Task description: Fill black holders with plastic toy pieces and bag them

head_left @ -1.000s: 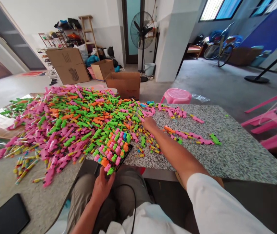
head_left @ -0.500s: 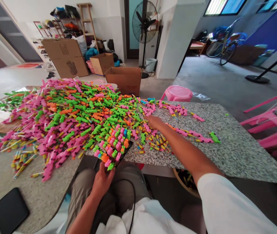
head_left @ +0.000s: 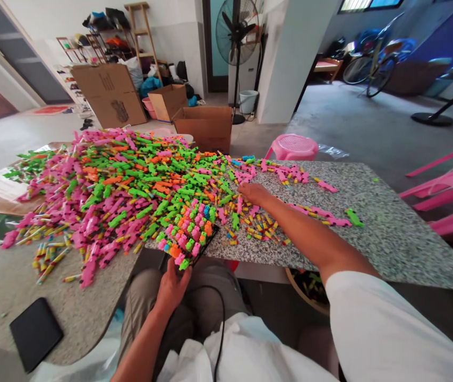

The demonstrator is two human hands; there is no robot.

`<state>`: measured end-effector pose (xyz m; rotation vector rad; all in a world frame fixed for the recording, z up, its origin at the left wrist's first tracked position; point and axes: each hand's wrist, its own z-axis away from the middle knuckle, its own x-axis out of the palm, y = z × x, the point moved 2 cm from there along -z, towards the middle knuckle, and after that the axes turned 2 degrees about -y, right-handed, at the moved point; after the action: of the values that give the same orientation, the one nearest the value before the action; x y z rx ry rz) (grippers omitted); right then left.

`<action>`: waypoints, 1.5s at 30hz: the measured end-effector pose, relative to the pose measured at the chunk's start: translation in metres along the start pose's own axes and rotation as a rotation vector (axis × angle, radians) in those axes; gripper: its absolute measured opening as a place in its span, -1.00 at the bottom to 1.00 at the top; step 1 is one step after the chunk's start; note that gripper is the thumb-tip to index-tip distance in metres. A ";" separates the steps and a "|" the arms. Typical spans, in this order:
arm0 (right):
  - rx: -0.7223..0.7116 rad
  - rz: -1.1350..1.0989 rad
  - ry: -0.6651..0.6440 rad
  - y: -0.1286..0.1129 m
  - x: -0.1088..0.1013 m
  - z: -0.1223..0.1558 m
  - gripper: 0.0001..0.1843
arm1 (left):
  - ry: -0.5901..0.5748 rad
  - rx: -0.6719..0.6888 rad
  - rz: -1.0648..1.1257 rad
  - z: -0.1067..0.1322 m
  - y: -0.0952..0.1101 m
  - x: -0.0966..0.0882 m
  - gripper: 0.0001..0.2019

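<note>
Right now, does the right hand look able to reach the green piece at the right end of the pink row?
Probably yes: the green piece lies uncovered on the table, and nothing tall separates it from the right hand.

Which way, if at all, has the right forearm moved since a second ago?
Yes: right forearm went rightward against the basket, which it mostly hid before and now leaves partly showing.

The person is wearing a loose white shirt [head_left: 246, 347] that is creasing in soft folds, its short right sleeve [head_left: 369, 313] covering the upper arm, and grey-brown trousers [head_left: 140, 297]. A thin black cable [head_left: 222, 313] is curving over both garments.
</note>
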<state>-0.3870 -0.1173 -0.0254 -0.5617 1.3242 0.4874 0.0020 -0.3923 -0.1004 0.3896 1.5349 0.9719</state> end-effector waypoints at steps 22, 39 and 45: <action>0.133 -0.383 0.266 -0.025 0.001 0.063 -0.75 | -0.013 -0.002 0.006 0.001 0.006 -0.004 -0.60; 0.132 -0.913 0.054 -0.131 0.049 0.100 -0.77 | -0.018 0.048 0.013 0.005 0.011 -0.006 -0.58; 0.108 -0.564 0.081 -0.149 0.040 0.092 -0.74 | -0.020 0.063 0.033 0.005 0.009 -0.005 -0.60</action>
<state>-0.2167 -0.1739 -0.0352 -0.8343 1.1929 -0.0697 0.0050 -0.3889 -0.0898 0.4693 1.5478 0.9436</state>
